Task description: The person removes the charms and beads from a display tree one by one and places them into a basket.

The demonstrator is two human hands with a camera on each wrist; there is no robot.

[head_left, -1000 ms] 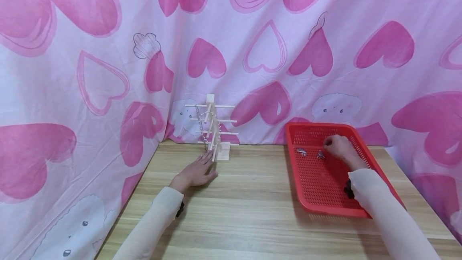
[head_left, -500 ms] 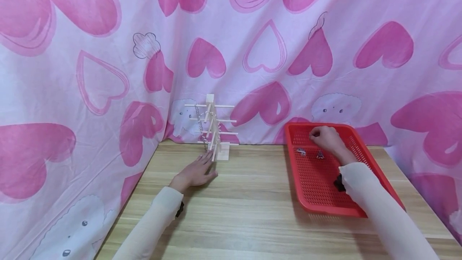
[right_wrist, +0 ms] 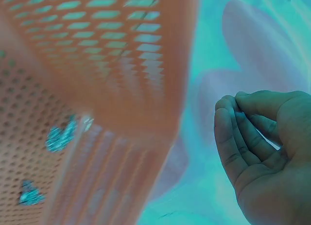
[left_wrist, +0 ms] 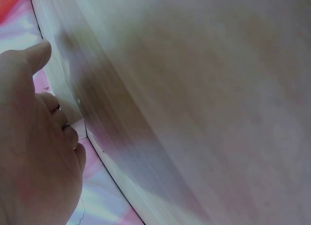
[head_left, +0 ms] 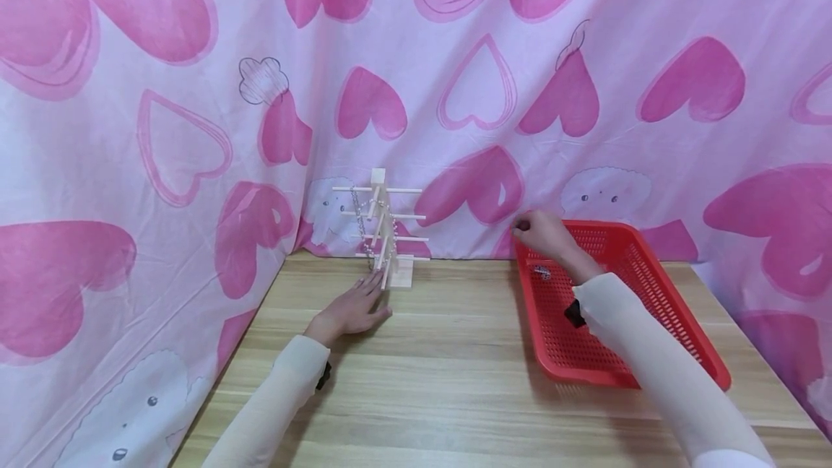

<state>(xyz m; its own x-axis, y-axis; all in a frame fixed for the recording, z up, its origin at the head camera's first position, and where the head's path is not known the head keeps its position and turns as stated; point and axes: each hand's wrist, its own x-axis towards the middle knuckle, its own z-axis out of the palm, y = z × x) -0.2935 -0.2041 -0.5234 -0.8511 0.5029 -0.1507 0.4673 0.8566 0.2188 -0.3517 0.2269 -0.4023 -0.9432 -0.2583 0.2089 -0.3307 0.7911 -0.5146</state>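
Observation:
My left hand (head_left: 351,310) lies with straight fingers on the table, fingertips at the foot of a pale wooden peg stand (head_left: 379,178). A silver chain (head_left: 358,209) and a string of pale beads (head_left: 394,228) hang from its pegs. My right hand (head_left: 544,232) is raised over the left rim of a red plastic basket (head_left: 552,374). In the right wrist view its thumb and curled fingertips meet; I cannot tell whether something small is between them. Two small silvery trinkets, one shown here (right_wrist: 61,134), another nearer the bottom (right_wrist: 30,193), lie in the basket.
A light wood table (head_left: 455,381) carries the stand at the back left and the basket at the right. Behind and beside it hangs a pink curtain (head_left: 455,56) with hearts. The basket's raised rim and perforated walls stand beside my right arm.
My right hand has moved left and up, from inside the basket to over its left rim, fingers still pinched together. My left hand and the stand have stayed put.

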